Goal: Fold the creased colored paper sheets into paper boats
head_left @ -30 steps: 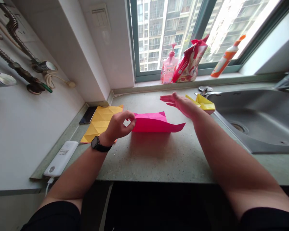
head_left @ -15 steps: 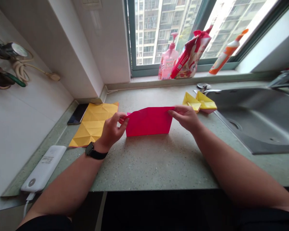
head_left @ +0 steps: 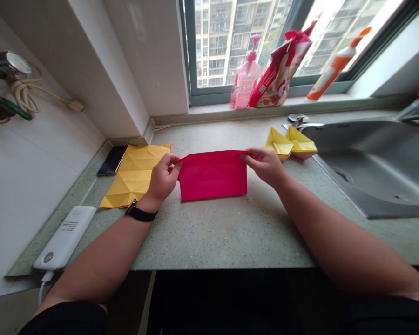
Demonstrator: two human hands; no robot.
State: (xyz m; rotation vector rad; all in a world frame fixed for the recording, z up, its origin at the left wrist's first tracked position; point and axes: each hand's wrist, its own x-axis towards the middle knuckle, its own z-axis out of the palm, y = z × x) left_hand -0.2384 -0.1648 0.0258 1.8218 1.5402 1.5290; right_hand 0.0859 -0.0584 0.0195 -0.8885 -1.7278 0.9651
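Head view: the item in hand is a magenta paper sheet (head_left: pixel 212 177), lying flat on the speckled stone countertop (head_left: pixel 209 237) directly in front of me, with its long edges running across the view. My left hand (head_left: pixel 163 177) pinches the far left corner between thumb and fingers, and my right hand (head_left: pixel 264 166) pinches the far right corner in the same way; neither hand is spread. Handling assessment: the sheet should be light, thin and soft, liable to crease and prone to sliding on the stone. Take hold at the corners or along the edge with a light pinch, avoiding the middle. I cannot tell from this view whether it is one layer or folded double. To the left lie a creased yellow paper sheet (head_left: pixel 134 179), just beside my left hand, a smartphone (head_left: pixel 111 160) and a white power bank (head_left: pixel 65 237). A black-strapped wristwatch (head_left: pixel 140 213) sits on my left wrist. To the right, two folded yellow paper pieces (head_left: pixel 289 143) sit by a stainless steel sink (head_left: pixel 366 170). On the windowsill stand a pink pump bottle (head_left: pixel 245 79), a red-and-white bag (head_left: pixel 279 67) and an orange-capped bottle (head_left: pixel 330 67). Labels: the power bank, bag and bottles carry print, but no brand or wording is legible at this resolution.
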